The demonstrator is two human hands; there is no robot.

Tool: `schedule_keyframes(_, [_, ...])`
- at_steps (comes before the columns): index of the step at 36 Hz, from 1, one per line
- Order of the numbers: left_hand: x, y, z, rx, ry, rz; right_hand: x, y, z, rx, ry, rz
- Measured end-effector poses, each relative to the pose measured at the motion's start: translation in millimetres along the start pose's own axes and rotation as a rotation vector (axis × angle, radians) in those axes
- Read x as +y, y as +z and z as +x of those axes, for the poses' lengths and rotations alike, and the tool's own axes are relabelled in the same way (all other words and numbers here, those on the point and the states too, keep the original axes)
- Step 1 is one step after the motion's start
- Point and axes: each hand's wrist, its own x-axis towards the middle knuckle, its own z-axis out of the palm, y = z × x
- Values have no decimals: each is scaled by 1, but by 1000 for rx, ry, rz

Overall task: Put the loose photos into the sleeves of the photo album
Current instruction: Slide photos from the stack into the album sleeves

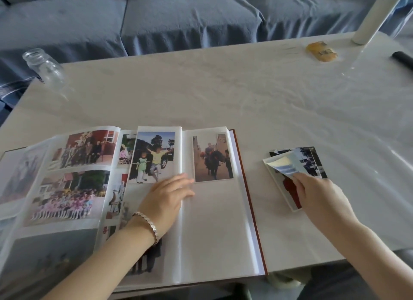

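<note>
Your left hand (167,196) lies flat, fingers (185,181) straight, pinning the album (252,199) open at its empty sleeves (213,221). Your right hand (317,195) pinches the top photo (282,165) off the loose pile (288,193) (beside the album, on the worktop (223,87)).

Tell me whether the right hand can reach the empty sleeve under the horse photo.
Probably yes. The right hand grips a photo at the loose stack beside the album; only bare table lies between. The left hand rests at the edge of the sleeve, not over it.
</note>
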Motion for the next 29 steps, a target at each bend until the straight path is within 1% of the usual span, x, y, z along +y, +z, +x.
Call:
schedule_keyframes(4, [-6,3,-10,0,-14,-81,1,1,-2,-54,33,15])
schedule_keyframes(6, [-9,3,-16,9,-45,-107,0,4,-5,-20,16,-3])
schedule_keyframes(7, [-8,2,-17,-6,-81,-127,-2,5,-8,43,4,12])
schedule_keyframes(9, [-4,0,-18,-9,-190,-235,-7,5,-14,258,-61,115])
schedule_keyframes(11, [3,-8,-18,-34,-322,-457,-20,2,-22,516,-185,247])
schedule_keyframes(12, [5,-11,-16,-54,-379,-558,-28,1,-25,567,-268,312])
schedule_keyframes(14, [8,-19,-13,-90,-457,-655,-48,2,-31,595,-415,403])
schedule_keyframes(16, [10,-23,-10,-125,-464,-700,-70,9,-36,565,-483,437])
schedule_keyframes(19, [17,-25,-10,-157,-459,-787,-99,26,-45,449,-553,455])
schedule_keyframes(22, [26,-29,-12,-122,-412,-798,-121,39,-53,214,-685,430])
schedule_keyframes(24, [29,-32,-11,-82,-496,-821,-128,40,-57,56,-745,440])
schedule_keyframes(26, [25,-30,-12,-62,-591,-744,-128,38,-59,-76,-700,483])
schedule_keyframes(28, [17,-25,-16,-18,-660,-620,-120,40,-60,-111,-628,489])
schedule_keyframes(29, [14,-25,-17,13,-680,-573,-114,39,-60,-102,-598,486])
